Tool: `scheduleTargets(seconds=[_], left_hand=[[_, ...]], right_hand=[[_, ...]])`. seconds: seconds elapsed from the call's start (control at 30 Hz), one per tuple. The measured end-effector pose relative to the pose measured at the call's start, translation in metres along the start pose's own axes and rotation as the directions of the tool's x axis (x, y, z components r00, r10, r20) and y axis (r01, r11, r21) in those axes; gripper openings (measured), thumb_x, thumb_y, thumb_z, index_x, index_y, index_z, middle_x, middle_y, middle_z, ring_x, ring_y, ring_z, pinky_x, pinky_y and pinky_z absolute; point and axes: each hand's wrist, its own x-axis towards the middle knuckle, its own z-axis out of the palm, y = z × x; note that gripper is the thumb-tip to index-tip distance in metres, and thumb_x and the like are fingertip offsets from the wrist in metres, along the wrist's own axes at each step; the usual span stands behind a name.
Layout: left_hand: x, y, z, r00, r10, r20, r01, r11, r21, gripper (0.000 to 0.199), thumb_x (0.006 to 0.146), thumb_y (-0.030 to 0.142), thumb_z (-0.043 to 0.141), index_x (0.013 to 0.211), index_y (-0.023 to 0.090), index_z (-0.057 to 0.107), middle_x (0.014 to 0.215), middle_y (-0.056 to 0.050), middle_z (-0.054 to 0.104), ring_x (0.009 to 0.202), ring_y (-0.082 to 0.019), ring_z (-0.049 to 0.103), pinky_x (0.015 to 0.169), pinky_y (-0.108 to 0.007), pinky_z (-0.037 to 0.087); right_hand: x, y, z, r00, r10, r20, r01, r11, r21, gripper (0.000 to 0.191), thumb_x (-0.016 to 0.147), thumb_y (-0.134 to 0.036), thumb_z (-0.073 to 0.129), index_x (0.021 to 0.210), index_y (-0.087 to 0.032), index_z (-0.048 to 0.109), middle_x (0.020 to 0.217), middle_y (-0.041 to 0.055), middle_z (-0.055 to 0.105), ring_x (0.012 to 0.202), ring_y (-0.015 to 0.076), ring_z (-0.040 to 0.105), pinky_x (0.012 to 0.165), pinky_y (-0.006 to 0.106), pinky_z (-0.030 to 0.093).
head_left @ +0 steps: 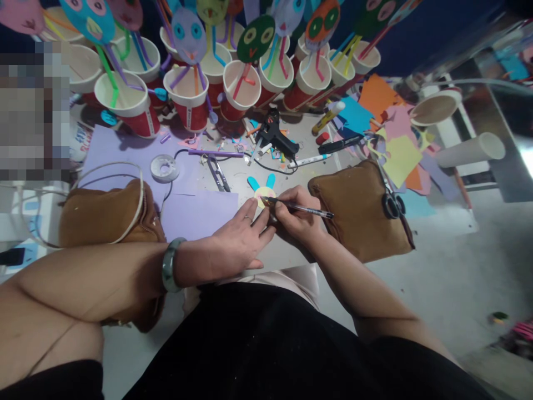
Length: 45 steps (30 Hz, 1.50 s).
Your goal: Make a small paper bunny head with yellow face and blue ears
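Note:
A small yellow round paper cutout with blue ears (265, 194) lies on the table in front of me. My left hand (245, 236) rests flat on the table, fingers stretched out, with its fingertips at the cutout's lower edge. A pen with a clear barrel (306, 209) is gripped in my right hand (300, 214), its tip pointing left onto the yellow paper. My fingers hide part of the cutout's lower side. A sheet of lilac paper (191, 214) lies to the left of the cutout.
Red paper cups (191, 114) with paper animal faces on straws line the back. Nearer stand a black glue gun (277, 136), a box cutter (217, 173) and a tape roll (164, 168). Brown pouches (362, 211) flank me; scissors (393, 203) lie on the right one. Coloured paper (400, 158) is piled right.

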Motion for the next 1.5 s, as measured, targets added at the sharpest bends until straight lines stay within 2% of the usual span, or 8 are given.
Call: scheduleTargets(seconds=[0.17,0.3,0.4,0.63,0.9,1.27,1.5], left_hand=[[0.000,-0.001,-0.002,1.000,0.001,0.027,-0.001,1.000,0.000,0.091,0.088,0.065,0.068,0.157,0.010,0.043,0.165,-0.030,0.032,0.154,-0.054,0.026,0.124,-0.066,0.013],[0.001,-0.001,-0.005,0.999,0.000,0.047,0.000,1.000,-0.004,0.091,0.090,0.066,0.065,0.158,0.010,0.041,0.166,-0.030,0.030,0.153,-0.054,0.027,0.124,-0.065,0.015],[0.001,-0.001,-0.003,0.999,0.000,0.041,0.000,1.000,-0.004,0.091,0.090,0.065,0.066,0.158,0.010,0.041,0.166,-0.030,0.030,0.153,-0.055,0.027,0.124,-0.065,0.015],[-0.001,-0.001,0.005,0.999,0.004,-0.049,-0.003,1.000,0.029,0.092,0.087,0.066,0.069,0.155,0.008,0.044,0.163,-0.031,0.035,0.151,-0.054,0.031,0.123,-0.065,0.015],[0.000,0.000,0.003,1.000,-0.001,-0.016,0.002,1.000,0.023,0.092,0.087,0.066,0.068,0.156,0.009,0.043,0.165,-0.029,0.033,0.153,-0.052,0.030,0.124,-0.064,0.015],[-0.002,-0.001,0.007,0.997,0.008,-0.081,-0.005,0.999,0.045,0.091,0.088,0.067,0.067,0.154,0.008,0.045,0.163,-0.031,0.036,0.152,-0.052,0.031,0.124,-0.062,0.014],[-0.002,-0.001,0.005,0.998,0.010,-0.055,-0.008,1.000,0.028,0.092,0.087,0.066,0.068,0.154,0.008,0.044,0.164,-0.031,0.034,0.153,-0.053,0.029,0.124,-0.063,0.013]], right_hand=[[-0.004,0.007,0.000,0.987,0.007,-0.161,-0.004,1.000,0.016,0.010,0.085,-0.023,0.065,0.083,-0.024,0.056,0.070,-0.0019,0.066,0.057,0.0144,0.062,0.053,0.028,0.049],[-0.005,0.011,-0.001,0.974,-0.014,-0.225,0.011,1.000,-0.017,0.011,0.083,-0.020,0.064,0.080,-0.024,0.054,0.064,-0.0042,0.060,0.050,0.0120,0.055,0.048,0.026,0.045],[-0.004,0.009,-0.002,0.977,-0.036,-0.209,0.025,0.998,-0.053,0.012,0.081,-0.018,0.063,0.079,-0.024,0.053,0.063,-0.0042,0.060,0.050,0.0121,0.055,0.048,0.026,0.045],[-0.003,0.005,-0.003,0.984,-0.058,-0.167,0.042,0.994,-0.100,0.013,0.081,-0.015,0.062,0.077,-0.024,0.052,0.065,-0.0033,0.060,0.052,0.0123,0.056,0.050,0.026,0.046],[-0.004,0.006,-0.003,0.989,-0.018,-0.147,0.002,0.993,-0.114,0.011,0.081,-0.019,0.062,0.077,-0.024,0.053,0.065,-0.0035,0.060,0.054,0.0127,0.056,0.052,0.027,0.047],[-0.002,0.005,-0.001,0.987,-0.029,-0.155,0.011,0.993,-0.117,0.012,0.080,-0.020,0.062,0.076,-0.024,0.052,0.061,-0.0037,0.060,0.052,0.0131,0.055,0.050,0.027,0.045],[-0.002,0.004,-0.001,0.988,-0.004,-0.152,-0.014,0.992,-0.122,0.011,0.080,-0.022,0.063,0.076,-0.025,0.053,0.059,-0.0039,0.059,0.052,0.0139,0.055,0.050,0.028,0.045]])
